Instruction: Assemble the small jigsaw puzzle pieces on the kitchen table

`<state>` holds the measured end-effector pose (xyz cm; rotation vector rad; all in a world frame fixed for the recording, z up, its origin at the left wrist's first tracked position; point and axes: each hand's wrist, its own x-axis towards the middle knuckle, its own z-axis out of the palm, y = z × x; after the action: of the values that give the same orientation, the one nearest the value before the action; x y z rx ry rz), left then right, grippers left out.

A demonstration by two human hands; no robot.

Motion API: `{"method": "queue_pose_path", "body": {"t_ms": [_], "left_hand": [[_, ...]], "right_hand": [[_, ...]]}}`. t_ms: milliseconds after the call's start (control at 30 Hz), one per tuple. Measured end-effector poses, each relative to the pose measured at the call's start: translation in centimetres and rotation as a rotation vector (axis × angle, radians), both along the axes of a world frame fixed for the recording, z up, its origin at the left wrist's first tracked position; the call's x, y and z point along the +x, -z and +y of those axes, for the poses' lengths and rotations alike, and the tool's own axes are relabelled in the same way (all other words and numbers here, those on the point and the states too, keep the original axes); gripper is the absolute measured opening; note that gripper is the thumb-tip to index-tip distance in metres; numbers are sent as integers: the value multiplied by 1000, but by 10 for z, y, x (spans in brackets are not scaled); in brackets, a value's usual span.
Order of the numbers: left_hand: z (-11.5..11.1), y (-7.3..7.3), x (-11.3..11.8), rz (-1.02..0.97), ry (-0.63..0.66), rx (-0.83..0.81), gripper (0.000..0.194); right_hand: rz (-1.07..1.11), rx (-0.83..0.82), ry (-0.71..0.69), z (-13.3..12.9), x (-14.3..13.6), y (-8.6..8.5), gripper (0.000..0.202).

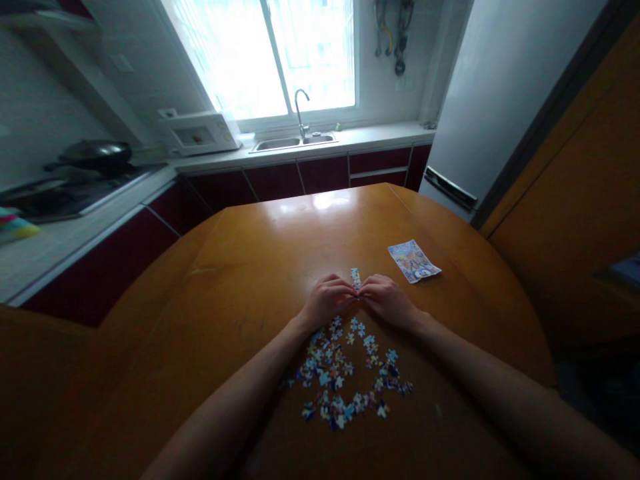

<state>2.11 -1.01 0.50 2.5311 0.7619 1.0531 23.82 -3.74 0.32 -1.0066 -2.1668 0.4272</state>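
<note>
Nearest us, loose puzzle pieces [325, 379] lie uncontained on the bench [250, 267]. Beyond them, our left hand [327, 300] and right hand [387, 300] pinch narrowly at the near end of a puzzle strip [355, 277]. Printed sheet [414, 260]: right of our hands. Farther: dark pan [100, 155] on the stove [83, 190], two-basin sink [277, 143]; we cannot tell their contents.
</note>
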Motion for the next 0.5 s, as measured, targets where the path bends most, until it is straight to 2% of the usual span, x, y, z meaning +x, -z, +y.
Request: {"method": "queue_pose_path", "body": {"t_ms": [133,300,500], "left_hand": [[-1,-1,0,-5,-4,-1,11],[0,1,-1,6,-18,-4,12],[0,-1,0,13,-24,5,10]], "right_hand": [[23,-30,21,-1,-1,-2,9],[80,-89,43,-2,0,-4,20],[41,-74,24,0,0,1,10]]}}
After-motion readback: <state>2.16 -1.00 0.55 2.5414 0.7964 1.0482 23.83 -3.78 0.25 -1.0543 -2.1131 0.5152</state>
